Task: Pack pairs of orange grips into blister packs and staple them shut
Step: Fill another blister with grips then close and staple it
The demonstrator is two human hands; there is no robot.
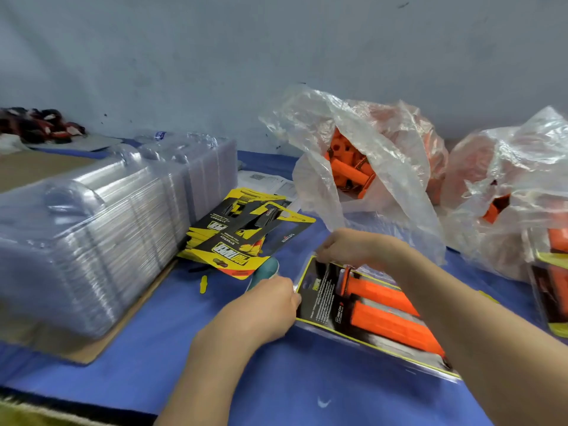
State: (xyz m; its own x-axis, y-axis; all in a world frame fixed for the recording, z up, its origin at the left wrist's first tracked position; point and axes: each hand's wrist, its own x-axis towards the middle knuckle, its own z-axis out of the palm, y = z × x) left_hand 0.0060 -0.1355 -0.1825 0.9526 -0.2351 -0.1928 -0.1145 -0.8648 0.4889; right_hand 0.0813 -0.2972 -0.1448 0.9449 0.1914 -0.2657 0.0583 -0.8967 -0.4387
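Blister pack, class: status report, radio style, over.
Both hands pinch blister pack: left hand at left edge, right hand at far corner. Two orange grips inside. Clear plastic bag hangs just behind right hand.

Glossy clear plastic blister pack (373, 339), matt orange ribbed grips (390, 315) inside; crinkly clear plastic bag (362, 167); blue cloth table cover (153, 339); printed glossy cards (246, 235).

A red-black heap (43, 124) lies far left against the wall (215, 56).

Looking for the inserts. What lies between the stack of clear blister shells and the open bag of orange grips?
In the head view, a loose pile of yellow-and-black cards lies between the stack and the bag.
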